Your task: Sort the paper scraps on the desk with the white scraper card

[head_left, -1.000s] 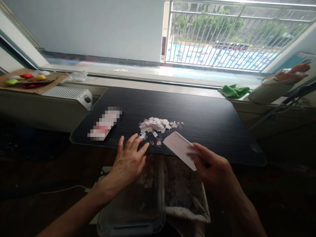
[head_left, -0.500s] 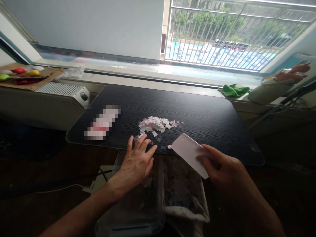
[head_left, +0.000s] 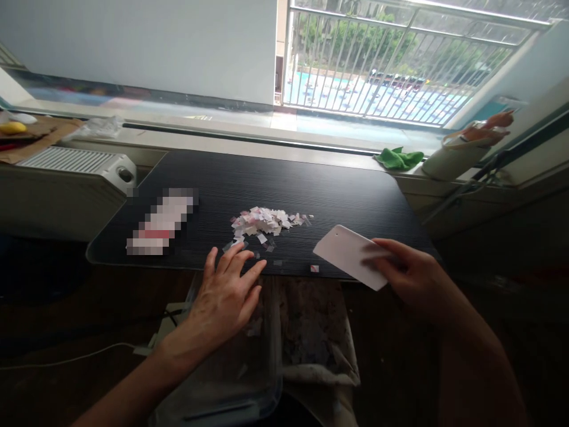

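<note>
A heap of small cut paper and clear plastic pieces (head_left: 263,220) lies mid-table on the dark tabletop (head_left: 284,178). My left hand (head_left: 231,284) is open, fingers spread, its fingertips at the table's front edge beside the nearest scraps. In my right hand (head_left: 406,267) is a flat white plastic scraper (head_left: 351,254) with a small hole near one corner, pinched between thumb and fingers and held tilted over the front edge. One small red-and-white scrap (head_left: 315,268) sits apart, just left of and below the scraper.
Below the front edge stand a clear plastic bin (head_left: 249,379) and a lined bin (head_left: 311,332) with scraps inside. A blurred-out paper (head_left: 162,222) lies on the left. At the back are a white radiator (head_left: 84,163), a green cloth (head_left: 399,158) and a pale container (head_left: 456,157).
My right hand has lifted the scraper away to the right, leaving the red-and-white scrap apart from it. The whole view has shifted, so the table sits further left.
</note>
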### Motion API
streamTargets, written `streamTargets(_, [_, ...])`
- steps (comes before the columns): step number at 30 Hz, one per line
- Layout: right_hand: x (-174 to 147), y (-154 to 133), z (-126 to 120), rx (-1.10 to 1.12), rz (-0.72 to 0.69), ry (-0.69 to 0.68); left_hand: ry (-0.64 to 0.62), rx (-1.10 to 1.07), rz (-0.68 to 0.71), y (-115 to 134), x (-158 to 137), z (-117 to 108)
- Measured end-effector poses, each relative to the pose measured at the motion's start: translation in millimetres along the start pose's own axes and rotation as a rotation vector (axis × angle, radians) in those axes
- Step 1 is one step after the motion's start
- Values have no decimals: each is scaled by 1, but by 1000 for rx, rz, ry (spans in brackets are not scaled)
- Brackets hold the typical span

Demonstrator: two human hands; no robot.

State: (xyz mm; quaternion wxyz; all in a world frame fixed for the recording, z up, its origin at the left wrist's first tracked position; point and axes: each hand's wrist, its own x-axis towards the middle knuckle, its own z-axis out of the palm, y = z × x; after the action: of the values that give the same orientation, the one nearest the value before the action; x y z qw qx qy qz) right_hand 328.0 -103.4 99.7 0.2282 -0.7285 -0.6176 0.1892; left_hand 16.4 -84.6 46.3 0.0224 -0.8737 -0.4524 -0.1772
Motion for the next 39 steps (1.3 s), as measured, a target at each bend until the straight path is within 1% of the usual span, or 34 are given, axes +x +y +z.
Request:
streamTargets(1, [8,2,-1,61,-1,-24,9,6,0,-1,-2,-1])
streamTargets(5, [42,6,-1,256,-12,-263,36,21,2,-4,-7,-4])
streamTargets(7, [52,9,0,313,-18,-348,54,27,9,-6,-10,-5])
streamTargets(10, [55,16,1,371,5,-418,66,28,11,-10,-13,-5])
streamTargets(13, [47,18,-2,395,23,-462,62,23,-7,-13,-14,-4])
streamTargets(16, [32,12,-6,369,22,-459,64,13,-25,-13,-14,-4])
streamTargets(19, [20,0,-6,359,29,-436,63,6,-58,-12,-15,-5])
streamTargets(21, [17,-9,0,319,2,-359,52,4,-89,-12,-17,-6])
streamTargets(24, [20,-17,16,185,-21,-175,28,-2,-139,-12,-21,-6])
streamTargets(26, [22,-19,30,157,-27,-129,20,-7,-167,-12,-23,-6])
streamTargets(30, [19,-29,54,232,-66,-214,12,-25,-206,-13,-27,-6])
streamTargets(33, [18,-41,63,246,-97,-270,-4,-43,-231,-13,-29,-5])
streamTargets(35, [22,-48,65,238,-107,-263,-11,-55,-246,-12,-29,-6])
streamTargets(39, [36,-55,67,184,-132,-202,-23,-60,-270,-13,-29,-7])
